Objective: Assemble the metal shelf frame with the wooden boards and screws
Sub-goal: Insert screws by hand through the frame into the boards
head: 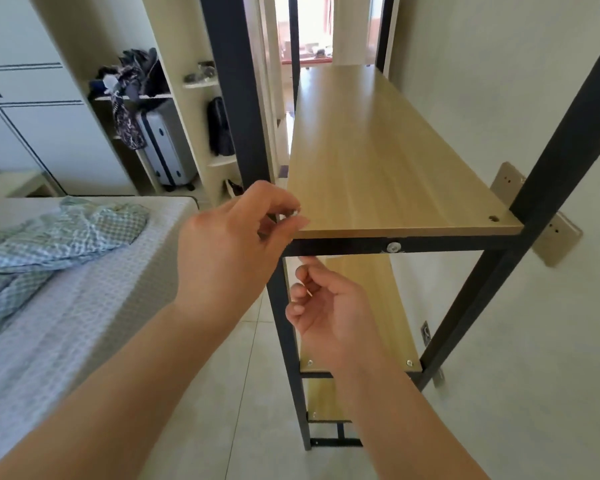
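No legible writing is noted; a small screw [293, 213] is pinched by the left hand [236, 244] at the near-left corner of the upper wooden board [378, 161], whose long axis runs away from the viewer within the upright black metal frame [430, 244], while the right hand [329, 306] is loosely curled beneath the crossbar, nothing seen held.

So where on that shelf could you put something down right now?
The long light wooden top board lies bare from the far end to the empty screw hole. Its near left corner is crowded: the left hand pinches a small silver screw there, right hand just below.
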